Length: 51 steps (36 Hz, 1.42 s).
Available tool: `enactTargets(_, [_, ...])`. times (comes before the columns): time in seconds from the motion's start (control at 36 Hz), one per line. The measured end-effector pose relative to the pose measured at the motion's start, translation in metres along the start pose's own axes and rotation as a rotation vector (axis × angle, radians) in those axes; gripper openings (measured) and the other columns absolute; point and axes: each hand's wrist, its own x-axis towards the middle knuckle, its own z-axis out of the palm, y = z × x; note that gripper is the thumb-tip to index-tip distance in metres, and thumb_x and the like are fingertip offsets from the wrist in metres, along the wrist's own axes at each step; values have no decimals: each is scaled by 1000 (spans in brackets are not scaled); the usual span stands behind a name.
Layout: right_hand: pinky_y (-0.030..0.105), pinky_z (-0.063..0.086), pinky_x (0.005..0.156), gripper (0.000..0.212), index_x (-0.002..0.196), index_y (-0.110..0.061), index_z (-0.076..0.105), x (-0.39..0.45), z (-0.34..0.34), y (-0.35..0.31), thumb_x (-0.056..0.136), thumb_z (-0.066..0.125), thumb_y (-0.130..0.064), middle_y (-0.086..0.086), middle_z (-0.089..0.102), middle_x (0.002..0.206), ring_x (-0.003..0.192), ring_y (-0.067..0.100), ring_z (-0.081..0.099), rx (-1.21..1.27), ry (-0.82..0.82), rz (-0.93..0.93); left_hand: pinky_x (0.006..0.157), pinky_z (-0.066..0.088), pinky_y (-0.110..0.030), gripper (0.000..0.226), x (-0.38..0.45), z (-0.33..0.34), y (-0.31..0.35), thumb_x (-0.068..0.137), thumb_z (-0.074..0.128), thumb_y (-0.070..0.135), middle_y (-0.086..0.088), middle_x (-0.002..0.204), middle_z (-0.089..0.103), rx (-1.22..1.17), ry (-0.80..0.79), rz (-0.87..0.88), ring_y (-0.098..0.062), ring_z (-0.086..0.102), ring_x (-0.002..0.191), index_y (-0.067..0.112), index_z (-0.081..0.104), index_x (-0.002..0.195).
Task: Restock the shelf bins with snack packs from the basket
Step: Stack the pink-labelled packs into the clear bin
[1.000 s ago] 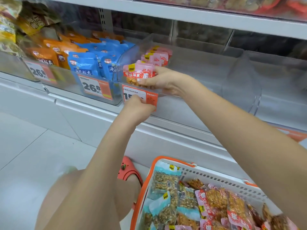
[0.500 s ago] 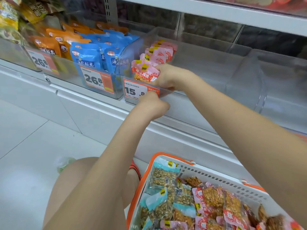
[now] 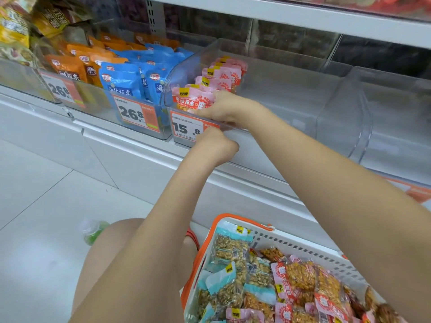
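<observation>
Flanking the pink packs (image 3: 193, 101) stand blue packs (image 3: 123, 82) and an empty bin (image 3: 345, 117).

Both hands (image 3: 219, 127) forward (fingers curled)

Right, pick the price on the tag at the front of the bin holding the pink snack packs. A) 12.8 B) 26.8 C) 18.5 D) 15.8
D: the orange price tag on the front of the clear bin with the pink snack packs reads 15.8; the 26.8 tags sit on the bins further left.
</observation>
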Motion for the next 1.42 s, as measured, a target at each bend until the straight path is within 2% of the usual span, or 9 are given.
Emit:
enactTargets(0.17, [40, 55, 86, 109, 133, -21, 55, 8, -6, 25, 37, 86, -61, 5, 65, 119, 102, 23, 67, 251, -51, 61, 83, 46, -34, 39, -1, 2, -6, 90, 57, 21, -19, 126, 55, 12, 4, 4, -34, 56, 114, 3, 47, 123])
enactTargets(0.36, [36, 51, 95, 42, 117, -3, 67, 5, -2, 17, 81, 77, -21, 10, 69, 110, 100, 20, 63, 173, 87, -29, 91, 49, -43, 46, 2, -3, -12, 89, 57, 23, -26, 129, 53, 45, -19, 8, -37, 54, 118, -5, 50, 125])
enactTargets(0.56, [18, 44, 62, 41, 118, -10, 64, -3, -7, 9, 86, 72, -33, -4, 64, 91, 75, 9, 57, 57, 43, -12, 91, 47, -41, 45, 5, 3, -13, 87, 58, 24, -24, 129, 53, 64, 10, -3, -38, 54, 115, -1, 51, 125])
enactTargets(0.69, [32, 54, 76, 68, 139, -14, 43, -22, -12, 15, 83, 73, -39, 6, 58, 126, 107, 24, 61, -36, 119, -63, 99, 44, -44, 49, -6, 14, -22, 88, 58, 26, -16, 133, 45, 63, 15, 31, -37, 48, 119, 7, 42, 130])
enactTargets(0.92, [31, 48, 77, 14, 100, -8, 62, -159, 12, 84, 87, 63, -12, 3, 64, 90, 84, 18, 57, -132, 722, -562, 84, 44, -31, 32, -36, 57, -44, 90, 56, 18, -13, 126, 51, 112, -62, 238, -31, 54, 110, 11, 50, 121])
enactTargets(1.0, [28, 45, 70, 9, 97, -14, 60, -211, 49, 147, 90, 57, -20, 2, 64, 88, 84, 16, 55, -284, 646, -524, 74, 46, -30, 26, -50, 91, -53, 91, 54, 12, -11, 115, 58, 161, -227, 313, -27, 59, 99, 8, 54, 117])
enactTargets(1.19, [35, 46, 92, 56, 144, -23, 35, -295, 115, 290, 94, 58, -30, 2, 47, 142, 128, 22, 45, -477, 31, 326, 89, 46, -36, 31, -70, 177, -121, 89, 50, 1, -14, 121, 58, 526, -581, 326, -30, 55, 111, 9, 55, 118])
enactTargets(1.33, [33, 25, 114, 70, 150, -23, 29, -321, 134, 326, 91, 64, -32, -4, 24, 158, 144, 20, 21, -400, -44, 398, 96, 46, -37, 42, -78, 214, -161, 88, 63, 11, -13, 131, 54, 655, -752, 283, -27, 53, 117, 9, 52, 129])
enactTargets(1.42, [36, 31, 112, 73, 148, -24, 33, -315, 134, 328, 86, 70, -37, -1, 28, 155, 142, 23, 23, -442, -48, 380, 100, 44, -37, 55, -83, 229, -166, 86, 69, 28, -8, 138, 51, 738, -860, 310, -26, 51, 123, 12, 50, 136])
